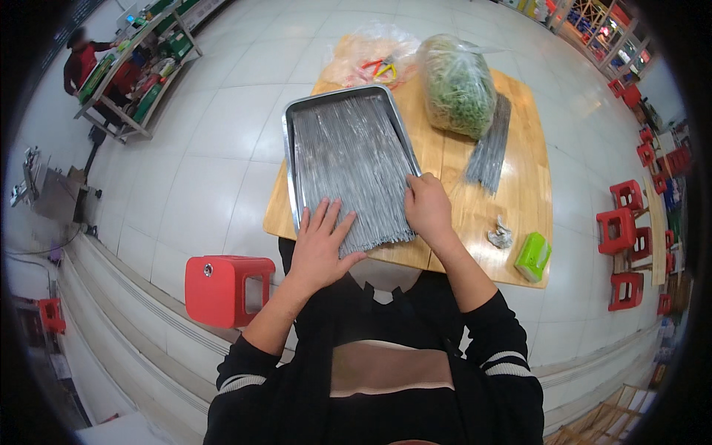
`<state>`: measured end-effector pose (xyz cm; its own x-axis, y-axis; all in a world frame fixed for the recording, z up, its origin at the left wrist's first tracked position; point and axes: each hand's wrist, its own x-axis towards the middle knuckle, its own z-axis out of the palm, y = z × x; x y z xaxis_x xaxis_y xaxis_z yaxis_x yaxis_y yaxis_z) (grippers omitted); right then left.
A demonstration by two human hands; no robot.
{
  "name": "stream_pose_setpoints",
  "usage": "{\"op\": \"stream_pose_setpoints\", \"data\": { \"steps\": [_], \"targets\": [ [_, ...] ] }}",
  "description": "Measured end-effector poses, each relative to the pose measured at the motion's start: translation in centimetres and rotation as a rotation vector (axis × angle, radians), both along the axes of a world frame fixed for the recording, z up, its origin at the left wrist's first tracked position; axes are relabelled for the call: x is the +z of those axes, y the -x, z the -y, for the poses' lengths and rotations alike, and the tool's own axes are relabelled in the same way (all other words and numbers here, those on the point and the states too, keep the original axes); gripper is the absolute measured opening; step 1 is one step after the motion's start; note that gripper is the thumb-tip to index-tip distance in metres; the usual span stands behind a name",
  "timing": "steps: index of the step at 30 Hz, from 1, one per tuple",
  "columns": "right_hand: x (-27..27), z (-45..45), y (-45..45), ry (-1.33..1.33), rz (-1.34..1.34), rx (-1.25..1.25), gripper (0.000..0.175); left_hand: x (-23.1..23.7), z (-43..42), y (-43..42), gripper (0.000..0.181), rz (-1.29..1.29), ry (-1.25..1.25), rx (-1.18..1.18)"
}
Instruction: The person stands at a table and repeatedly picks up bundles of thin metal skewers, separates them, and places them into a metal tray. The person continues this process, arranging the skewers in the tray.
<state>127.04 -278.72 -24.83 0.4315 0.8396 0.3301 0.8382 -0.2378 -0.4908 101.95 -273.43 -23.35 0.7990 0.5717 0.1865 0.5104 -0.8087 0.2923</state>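
A rectangular metal tray (288,119) lies tilted in front of me, filled with a wide layer of thin metal skewers (350,156). The skewer ends reach past its near side, where the tray's rim is hidden. Spread flat over the lower left of the skewers is my left hand (324,239), holding nothing. My right hand (429,207) is curled around the tray's right edge near its lower corner; its fingertips are partly hidden. A smaller bundle of skewers (489,153) rests on the wooden table (473,239) to the right.
Beyond the tray are a plastic bag of leafy greens (459,89), a clear plastic bag (347,61) and pliers (384,68). Crumpled paper (500,233) and a green tissue pack (533,257) sit at right. A red stool (228,290) stands left. A person (83,64) is at a far rack.
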Motion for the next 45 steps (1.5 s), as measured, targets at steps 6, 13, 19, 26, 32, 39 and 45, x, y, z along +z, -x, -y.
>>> {"op": "stream_pose_setpoints", "data": {
  "steps": [6,13,19,26,32,39,45],
  "targets": [
    [-0.5,1.6,-5.9,-0.271,-0.034,-0.131,0.028,-0.6,0.0,-0.5,0.079,0.010,-0.028,-0.025],
    [-0.6,1.2,-20.7,0.292,-0.132,-0.837,0.051,-0.6,0.2,-0.9,0.078,0.023,-0.060,-0.004],
    [-0.6,-2.3,-23.8,0.294,-0.330,-0.814,0.038,-0.8,0.2,-0.8,0.079,-0.003,-0.043,0.002],
    [-0.6,-1.3,-25.6,0.180,-0.454,-0.844,0.035,-0.9,0.2,-0.8,0.080,0.053,-0.057,-0.020],
    [-2.8,-1.5,-27.4,0.102,-0.565,-0.791,0.027,-0.9,0.3,-0.7,0.079,0.046,-0.047,-0.009],
    [-1.0,0.8,-23.0,-0.513,-0.505,-0.706,0.026,-0.7,0.5,-0.8,0.077,0.044,-0.045,-0.010],
    [0.4,6.5,-10.6,-0.749,-0.566,-0.332,0.023,-0.6,0.6,-0.9,0.075,0.032,-0.036,-0.019]
  ]
}}
